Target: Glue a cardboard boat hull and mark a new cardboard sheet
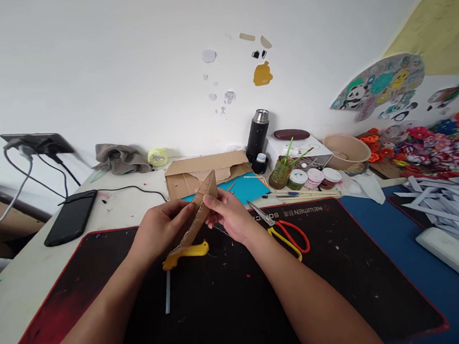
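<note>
White wall [145, 67] behind pale tabletop [20, 294]; one black mat [233, 315] on top. Count: one pair of scissors [272, 222], one yellow glue gun [191, 250], three lidded jars [315, 178], one black flask [257, 135]. One folded cardboard piece [196, 223], held above mat, pointed end up and away. Left hand [157, 229] pinches its left side; right hand [235, 214], thumb across the near face, grips its right side. Both clamped on the piece, near each other.

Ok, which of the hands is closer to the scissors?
The right hand: it holds the cardboard piece just left of the scissors, near the blade tips. The left hand is farther left, on the cardboard piece's other side.
</note>
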### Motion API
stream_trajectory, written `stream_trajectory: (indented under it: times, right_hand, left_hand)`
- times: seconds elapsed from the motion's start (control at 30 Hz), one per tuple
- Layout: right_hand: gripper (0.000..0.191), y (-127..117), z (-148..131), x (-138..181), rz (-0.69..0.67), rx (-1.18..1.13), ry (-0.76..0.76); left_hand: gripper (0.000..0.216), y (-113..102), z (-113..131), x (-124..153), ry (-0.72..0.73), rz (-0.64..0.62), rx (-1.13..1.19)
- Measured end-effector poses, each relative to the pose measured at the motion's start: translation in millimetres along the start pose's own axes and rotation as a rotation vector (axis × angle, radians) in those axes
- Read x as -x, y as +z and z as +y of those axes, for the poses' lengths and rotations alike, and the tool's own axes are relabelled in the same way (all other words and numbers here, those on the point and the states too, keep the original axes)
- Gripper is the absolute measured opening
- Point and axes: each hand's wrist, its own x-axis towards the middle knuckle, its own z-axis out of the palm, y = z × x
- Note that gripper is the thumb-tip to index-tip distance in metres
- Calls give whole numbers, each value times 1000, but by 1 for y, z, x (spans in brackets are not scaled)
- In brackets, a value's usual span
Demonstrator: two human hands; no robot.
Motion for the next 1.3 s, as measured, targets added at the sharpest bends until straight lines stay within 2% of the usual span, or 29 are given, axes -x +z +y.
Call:
stream_trajectory:
  times: [0.23,0.4,0.47,0.57,0.67,0.83,0.93,1.03,1.3]
  right_hand:
    - [56,3,-1,1,5,52,-23]
    - [57,2,1,0,25,54,-30]
    - [56,0,1,0,38,33,-31]
    - [57,-2,0,-1,59,2,-33]
    - [57,-3,-1,-1,60,3,-35]
    - [57,-2,1,-1,78,25,-25]
    - [56,-2,1,0,90,28,-27]
    - [55,-1,0,0,66,43,-34]
    - [55,1,3,-1,-1,116,-46]
  left_hand:
    - [56,2,-1,4,41,80,-133]
    - [53,5,-3,3,27,134,-131]
    - [56,5,-4,0,5,112,-71]
    - [63,3,-3,-2,-39,3,15]
    - [62,1,-2,-2,-54,-49,11]
    - [54,2,-1,2,2,6,-76]
    - [55,3,-2,1,-10,-8,-60]
    - [59,4,-3,-1,-14,-29,-10]
    - [56,6,-5,2,4,48,-83]
